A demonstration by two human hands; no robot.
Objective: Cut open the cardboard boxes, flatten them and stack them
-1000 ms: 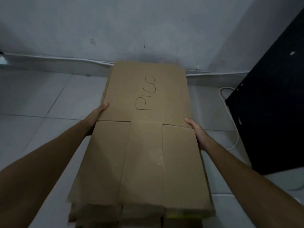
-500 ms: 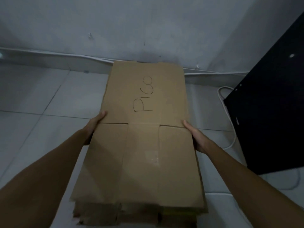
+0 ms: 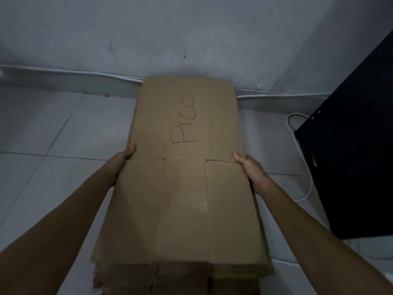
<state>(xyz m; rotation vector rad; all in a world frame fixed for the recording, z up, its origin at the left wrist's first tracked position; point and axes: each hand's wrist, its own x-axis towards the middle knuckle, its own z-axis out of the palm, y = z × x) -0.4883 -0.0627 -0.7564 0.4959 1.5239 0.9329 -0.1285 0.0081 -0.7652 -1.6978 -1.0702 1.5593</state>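
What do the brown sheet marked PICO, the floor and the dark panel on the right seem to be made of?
The brown sheet: matte cardboard, shown by creases, cut flaps and pen lettering. The floor: probably ceramic tile, pale and smooth, with thin joint lines. The dark panel: unclear, perhaps painted board or metal; flat, matte black, small holes.

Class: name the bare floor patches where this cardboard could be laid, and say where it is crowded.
Bare tiles lie left of the cardboard, bordered by the wall and the left hand. To the right it is crowded: a white cable loops between the right hand and the black panel.
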